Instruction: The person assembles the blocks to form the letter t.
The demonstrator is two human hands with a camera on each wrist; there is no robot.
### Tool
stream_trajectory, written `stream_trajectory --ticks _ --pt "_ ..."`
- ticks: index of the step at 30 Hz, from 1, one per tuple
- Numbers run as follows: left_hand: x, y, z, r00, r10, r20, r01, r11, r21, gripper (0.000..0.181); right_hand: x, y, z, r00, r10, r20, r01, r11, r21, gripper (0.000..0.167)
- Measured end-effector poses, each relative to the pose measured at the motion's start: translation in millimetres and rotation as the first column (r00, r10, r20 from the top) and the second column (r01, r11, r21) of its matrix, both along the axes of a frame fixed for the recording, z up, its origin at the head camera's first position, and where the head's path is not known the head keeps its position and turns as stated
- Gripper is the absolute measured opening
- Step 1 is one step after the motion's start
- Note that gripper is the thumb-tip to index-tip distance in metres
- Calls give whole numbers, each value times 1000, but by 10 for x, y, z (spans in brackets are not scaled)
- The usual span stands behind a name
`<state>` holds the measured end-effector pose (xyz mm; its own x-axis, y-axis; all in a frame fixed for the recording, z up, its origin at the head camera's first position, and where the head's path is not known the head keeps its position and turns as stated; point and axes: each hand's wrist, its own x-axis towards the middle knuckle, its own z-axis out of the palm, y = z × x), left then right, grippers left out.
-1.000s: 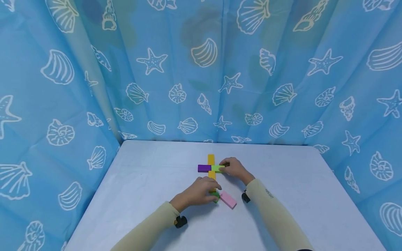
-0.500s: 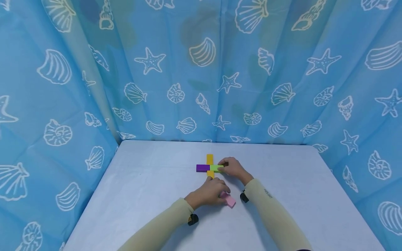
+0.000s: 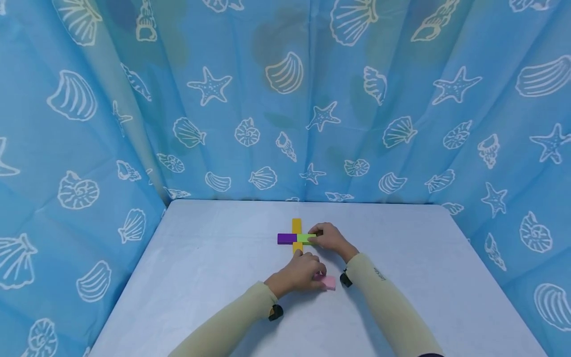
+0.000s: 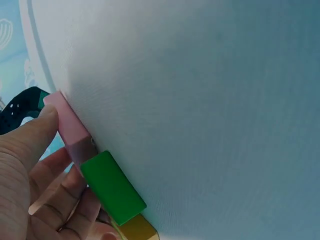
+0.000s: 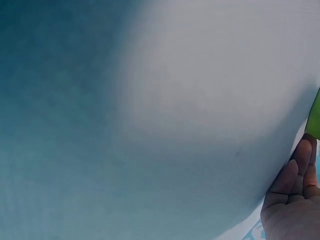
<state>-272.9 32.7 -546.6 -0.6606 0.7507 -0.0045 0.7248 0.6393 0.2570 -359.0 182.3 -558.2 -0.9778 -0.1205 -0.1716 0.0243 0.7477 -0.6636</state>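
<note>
My left hand [image 3: 301, 272] pinches a pink block [image 3: 329, 282] between thumb and fingers, low over the table. In the left wrist view the pink block [image 4: 74, 125] meets the end of a green block [image 4: 113, 187], which lies against a yellow block [image 4: 137, 230]. The head view has the green block hidden behind my left hand. Farther back, my right hand [image 3: 330, 236] holds the right end of a lime-green block [image 3: 305, 239]. Beside it lies a purple block [image 3: 287, 239], with yellow blocks [image 3: 296, 225] behind and in front, forming a cross.
A white-covered table [image 3: 214, 258] bears the blocks. Blue curtains [image 3: 250, 99] printed with shells and starfish rise behind it and on both sides. A dark wrist device [image 3: 276, 312] sits under the left sleeve.
My left hand has moved right from the green block and taken hold of the pink block. That block has turned from slanting to nearly sideways. The right hand keeps its place.
</note>
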Motion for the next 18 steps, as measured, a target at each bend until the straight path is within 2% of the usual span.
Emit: stream_trajectory --ticks 18 --pt "69 4 -3 999 45 7 -45 999 4 35 23 -32 24 1000 -23 16 23 1000 -1 22"
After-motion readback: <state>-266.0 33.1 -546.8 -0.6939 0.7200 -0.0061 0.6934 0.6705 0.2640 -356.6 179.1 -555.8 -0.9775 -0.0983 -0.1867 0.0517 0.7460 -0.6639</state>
